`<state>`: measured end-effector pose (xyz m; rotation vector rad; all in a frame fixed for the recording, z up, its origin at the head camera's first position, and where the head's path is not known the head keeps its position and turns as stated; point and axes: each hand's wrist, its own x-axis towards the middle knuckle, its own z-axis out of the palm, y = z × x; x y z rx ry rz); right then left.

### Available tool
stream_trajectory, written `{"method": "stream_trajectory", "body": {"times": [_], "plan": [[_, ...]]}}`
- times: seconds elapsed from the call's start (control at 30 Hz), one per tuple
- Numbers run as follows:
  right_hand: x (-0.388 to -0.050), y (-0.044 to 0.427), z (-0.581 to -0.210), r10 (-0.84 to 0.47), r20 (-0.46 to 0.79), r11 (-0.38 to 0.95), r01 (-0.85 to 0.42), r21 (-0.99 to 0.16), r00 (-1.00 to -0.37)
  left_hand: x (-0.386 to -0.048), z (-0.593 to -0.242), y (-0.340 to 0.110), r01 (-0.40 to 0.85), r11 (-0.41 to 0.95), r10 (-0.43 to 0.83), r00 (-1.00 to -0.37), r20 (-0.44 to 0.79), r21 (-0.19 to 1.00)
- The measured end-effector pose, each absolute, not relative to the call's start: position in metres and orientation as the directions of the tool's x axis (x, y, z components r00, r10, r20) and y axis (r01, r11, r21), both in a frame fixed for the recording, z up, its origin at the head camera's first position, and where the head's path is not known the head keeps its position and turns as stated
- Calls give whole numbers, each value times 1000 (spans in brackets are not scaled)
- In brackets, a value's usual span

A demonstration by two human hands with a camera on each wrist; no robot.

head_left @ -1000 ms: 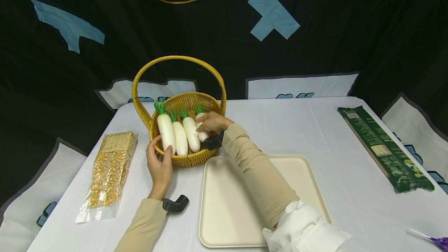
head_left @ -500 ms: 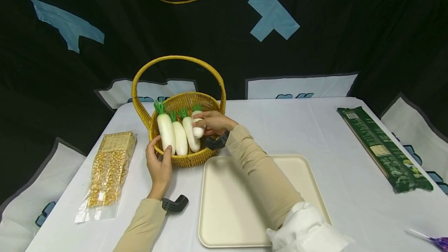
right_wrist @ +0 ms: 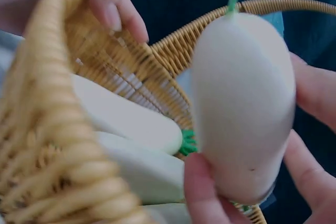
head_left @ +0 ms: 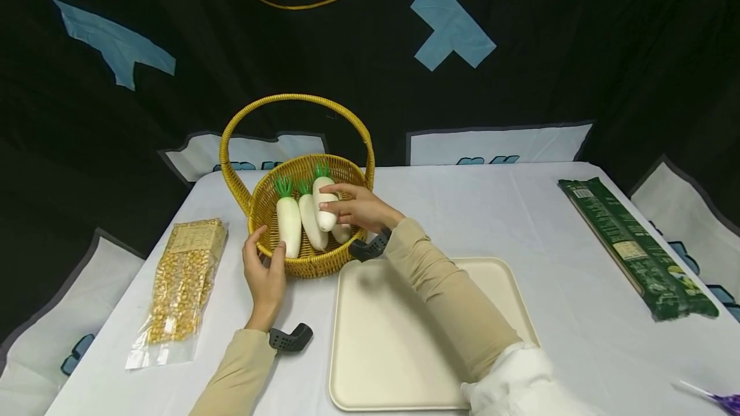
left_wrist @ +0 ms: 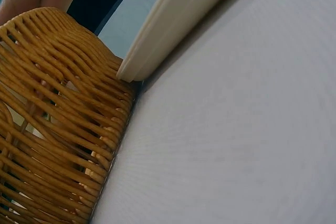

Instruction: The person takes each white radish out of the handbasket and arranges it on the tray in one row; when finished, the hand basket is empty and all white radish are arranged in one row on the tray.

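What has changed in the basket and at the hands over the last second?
The right hand has moved slightly right and now holds a radish raised over the others; which one is unclear. The leftmost radish now lies further right in the basket, off its left side. Unchanged: the left hand, tray, corn bag, green packet.

Even, fairly bright light, seemingly from above, falls on the table (head_left: 480, 210) in the head view; past its far edge the curtain (head_left: 324, 50) sinks to near-black. The sleeve (head_left: 451, 297) throws a soft shadow on the tray (head_left: 376, 352), glare spots the bag (head_left: 184, 281) near the table's left edge, and the cuff (head_left: 520, 381) looks washed out. The left wrist view is dim and soft. In the right wrist view the basket (right_wrist: 86, 150) blurs along its near rim; the radish (right_wrist: 244, 98) is clearer.
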<state>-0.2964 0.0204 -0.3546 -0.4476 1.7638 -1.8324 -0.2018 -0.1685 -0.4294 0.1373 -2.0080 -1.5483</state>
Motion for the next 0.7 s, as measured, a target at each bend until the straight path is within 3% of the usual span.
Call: {"method": "stream_trajectory", "body": {"times": [0.33, 0.57, 0.7], "plan": [[-259, 39, -357, -609, -27, -94, 106, -990, -793, -195, -420, -164, 261, 321, -416, -825, 383, 910], [-216, 59, -362, -606, 56, -56, -27, -998, -793, -184, -400, -153, 255, 304, -413, -833, 368, 918], [-188, 66, -373, -608, 79, -80, -38, -996, -790, -183, -399, -153, 261, 304, -421, -826, 375, 916]]}}
